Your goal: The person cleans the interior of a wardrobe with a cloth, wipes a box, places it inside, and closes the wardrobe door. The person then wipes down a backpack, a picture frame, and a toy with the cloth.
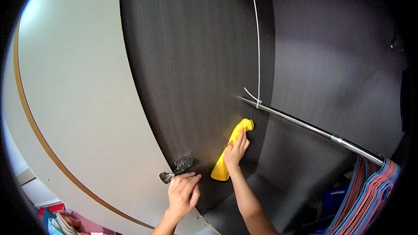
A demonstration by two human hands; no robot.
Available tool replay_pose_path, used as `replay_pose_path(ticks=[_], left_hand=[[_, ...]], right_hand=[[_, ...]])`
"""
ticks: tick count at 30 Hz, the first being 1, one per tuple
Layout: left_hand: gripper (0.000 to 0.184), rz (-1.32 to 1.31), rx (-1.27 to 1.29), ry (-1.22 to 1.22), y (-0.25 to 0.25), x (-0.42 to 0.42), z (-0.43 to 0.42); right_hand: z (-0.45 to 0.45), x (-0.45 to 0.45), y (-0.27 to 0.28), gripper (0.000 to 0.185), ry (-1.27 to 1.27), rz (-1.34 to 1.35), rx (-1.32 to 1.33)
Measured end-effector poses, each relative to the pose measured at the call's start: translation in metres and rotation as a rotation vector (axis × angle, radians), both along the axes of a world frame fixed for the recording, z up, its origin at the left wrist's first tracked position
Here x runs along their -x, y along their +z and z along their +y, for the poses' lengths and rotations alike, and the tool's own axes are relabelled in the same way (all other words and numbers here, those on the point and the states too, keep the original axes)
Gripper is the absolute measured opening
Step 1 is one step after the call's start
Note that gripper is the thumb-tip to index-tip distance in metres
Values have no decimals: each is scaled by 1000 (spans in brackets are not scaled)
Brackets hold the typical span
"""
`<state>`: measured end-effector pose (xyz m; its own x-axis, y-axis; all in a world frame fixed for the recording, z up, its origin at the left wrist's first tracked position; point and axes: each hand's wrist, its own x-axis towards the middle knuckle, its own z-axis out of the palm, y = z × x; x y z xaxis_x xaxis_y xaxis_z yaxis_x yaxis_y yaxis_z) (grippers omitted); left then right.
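Note:
My right hand [236, 151] presses a yellow cloth [222, 165] against the dark wood-grain side panel [196, 61] inside a wardrobe. The cloth is bunched lengthwise, its ends showing above and below my fingers. Just under a metal door hinge [183, 165] is my left hand [183, 193], with loosely bent fingers and nothing visible in them. Its fingertips are close to the hinge; whether they touch it I cannot tell. The hinge joins the dark panel to the pale door [82, 82], which stands open on the left.
A metal hanging rail [300, 124] crosses to the lower right, with a white cord [257, 39] tied near its far end. Many pink and blue hangers [370, 191] crowd the rail's near end. Folded fabrics [61, 222] lie at lower left, beyond the door.

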<state>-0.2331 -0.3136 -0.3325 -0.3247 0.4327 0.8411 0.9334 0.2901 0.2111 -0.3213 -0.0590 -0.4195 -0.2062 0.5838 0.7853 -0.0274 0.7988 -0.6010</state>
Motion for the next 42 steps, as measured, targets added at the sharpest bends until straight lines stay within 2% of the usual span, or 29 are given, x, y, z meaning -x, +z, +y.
replay_pose_path(ticks=[2,5,6,8,11,14,17,20,23,27,33,36,38,40,42], left_hand=[[28,-15,14,3,4,-5,1],[27,23,29,43,2,-5,2],[27,18,29,50,1,-3,2],[25,13,-2,56,2,2,0],[23,-6,-42,70,5,5,-5],[22,-15,-72,92,6,4,-8],[19,-62,-85,143,3,11,-9],[14,-78,-189,151,0,15,-11],[9,-81,-441,149,-1,17,-15],[7,-88,-487,161,-1,16,-21],[6,9,-400,173,-5,3,-38],[7,-2,-349,183,-16,-5,-54],[7,-35,-336,186,-22,-10,-60],[7,-67,-319,177,-25,-12,-59],[7,-106,-313,145,-27,-12,-48]], right_hand=[[4,3,-31,71,-23,44,95],[7,15,-65,67,-66,31,442],[0,11,-63,67,-60,24,442],[-24,-2,-22,65,52,81,361],[-62,-17,49,61,171,177,12],[-79,-17,148,58,216,297,-279],[-118,-19,246,57,256,355,-286],[-153,-18,279,57,69,383,-247],[-172,-15,237,60,-3,387,-247],[-155,-8,153,53,-28,268,-377],[-81,-1,140,55,-14,337,-502],[-36,1,126,53,-125,262,-422],[-31,6,122,50,-76,237,-124],[-50,2,129,60,22,288,-85],[-80,-8,130,62,117,381,-318]])
